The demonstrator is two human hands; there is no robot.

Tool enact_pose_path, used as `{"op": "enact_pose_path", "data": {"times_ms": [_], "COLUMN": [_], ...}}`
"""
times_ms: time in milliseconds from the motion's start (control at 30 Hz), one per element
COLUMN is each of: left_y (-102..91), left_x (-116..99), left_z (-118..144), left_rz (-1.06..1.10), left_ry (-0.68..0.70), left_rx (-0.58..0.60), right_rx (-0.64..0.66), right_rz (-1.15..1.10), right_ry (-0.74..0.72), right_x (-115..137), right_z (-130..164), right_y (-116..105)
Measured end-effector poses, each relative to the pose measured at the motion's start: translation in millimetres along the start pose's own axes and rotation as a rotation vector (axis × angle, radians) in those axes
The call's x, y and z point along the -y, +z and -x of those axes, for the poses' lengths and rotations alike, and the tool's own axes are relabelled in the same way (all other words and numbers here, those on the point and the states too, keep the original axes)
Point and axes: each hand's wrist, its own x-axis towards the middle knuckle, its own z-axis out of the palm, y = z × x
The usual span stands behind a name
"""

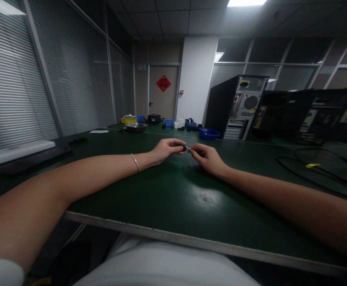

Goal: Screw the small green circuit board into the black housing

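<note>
Both hands meet above the green tabletop (161,190), near its middle. My left hand (166,151) is closed in a pinch on a small black piece (184,148), too small to name. Across from it, my right hand (209,159) is closed, with thumb and forefinger pinching a thin, light-coloured pin-like piece (188,148). The thin piece reaches from the right fingertips to the black piece; whether it is inside it or only touching, I cannot tell. A bracelet (135,162) circles my left wrist.
Behind the hands stand a blue bin (209,134), a round metal bowl (135,127) and a yellow bin (128,119). A computer tower (236,107) rises at the back right, with black cables (298,174) nearby. A keyboard (33,160) lies at the left.
</note>
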Motion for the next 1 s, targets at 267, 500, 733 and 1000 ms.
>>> {"op": "enact_pose_path", "data": {"times_ms": [267,500,733,1000], "left_y": [3.0,9.4,5.7,7.7], "left_x": [-6.9,-14.7,-8.1,-11.2], "left_z": [4.4,7.9,7.8,11.2], "left_rz": [-0.355,-0.645,-0.744,-0.932], "left_ry": [-0.004,0.098,0.172,0.126], "left_rx": [0.217,0.332,0.222,0.217], "right_rx": [-0.037,-0.019,0.019,0.202], "right_rz": [-0.015,-0.014,-0.022,-0.004], "right_ry": [0.051,0.065,0.058,0.014], "right_x": [-3.5,-4.0,-7.8,-3.2], "right_z": [-1.3,-1.7,-3.5,-2.8], "right_y": [1.5,1.5,2.3,2.3]}}
